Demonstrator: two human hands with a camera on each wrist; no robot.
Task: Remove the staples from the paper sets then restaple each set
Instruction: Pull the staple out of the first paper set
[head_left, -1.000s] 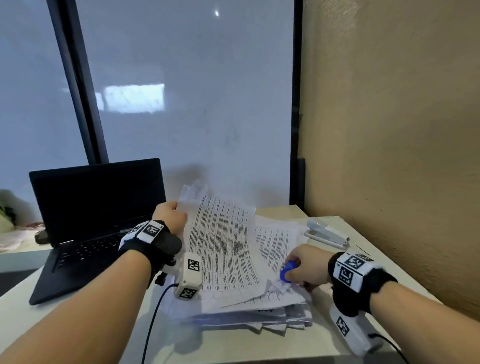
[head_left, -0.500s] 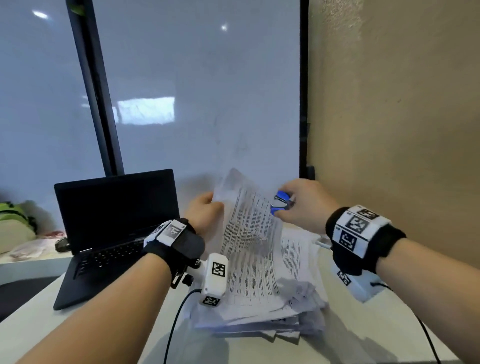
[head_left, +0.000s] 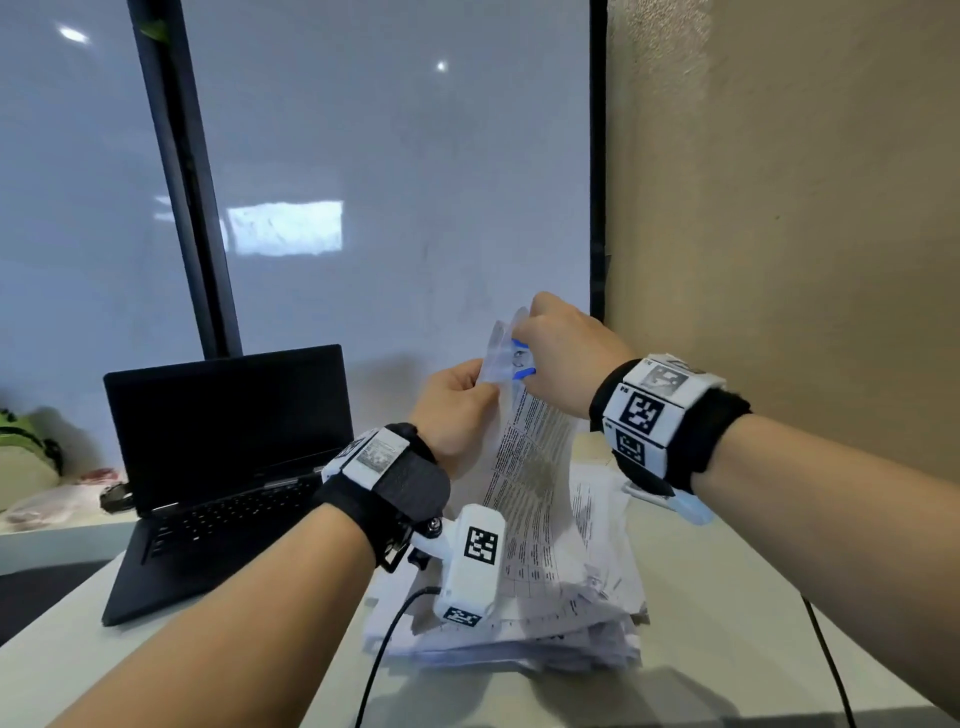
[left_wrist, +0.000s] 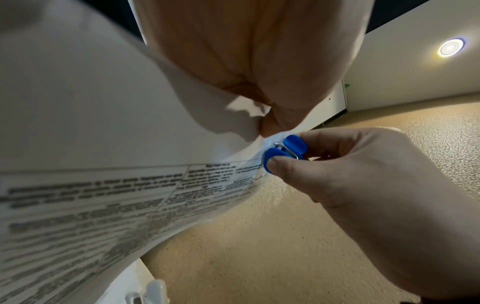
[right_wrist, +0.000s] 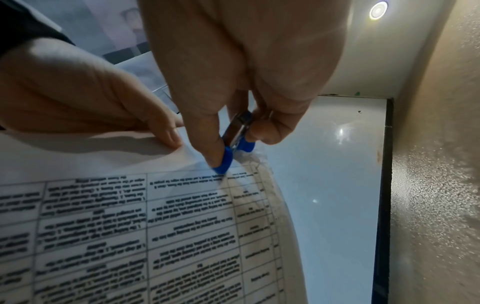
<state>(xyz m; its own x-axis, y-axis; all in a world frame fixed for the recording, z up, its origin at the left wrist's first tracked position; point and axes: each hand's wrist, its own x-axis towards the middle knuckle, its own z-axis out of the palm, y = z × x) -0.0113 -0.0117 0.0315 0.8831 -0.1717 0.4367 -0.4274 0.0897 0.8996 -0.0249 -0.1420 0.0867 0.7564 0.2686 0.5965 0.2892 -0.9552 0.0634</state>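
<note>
My left hand (head_left: 457, 400) pinches the top edge of a printed paper set (head_left: 530, 478) and holds it upright above the pile of paper sets (head_left: 524, 623). My right hand (head_left: 561, 353) squeezes a blue staple remover (head_left: 522, 358) against the set's upper corner. In the left wrist view the remover's blue grips (left_wrist: 285, 150) sit at the paper corner with its metal claws on the sheet. In the right wrist view thumb and finger press the staple remover (right_wrist: 233, 148) onto the corner of the paper set (right_wrist: 155, 226). The staple itself is too small to make out.
An open black laptop (head_left: 228, 457) stands on the white table (head_left: 727, 623) to the left. A white stapler (head_left: 675, 504) lies behind my right wrist, partly hidden. A tan wall (head_left: 779, 234) runs along the right, a glass panel behind.
Both hands lifted the paper set higher. My right hand rose from the pile with the staple remover and brought it to the set's top corner, next to my left hand's pinch.
</note>
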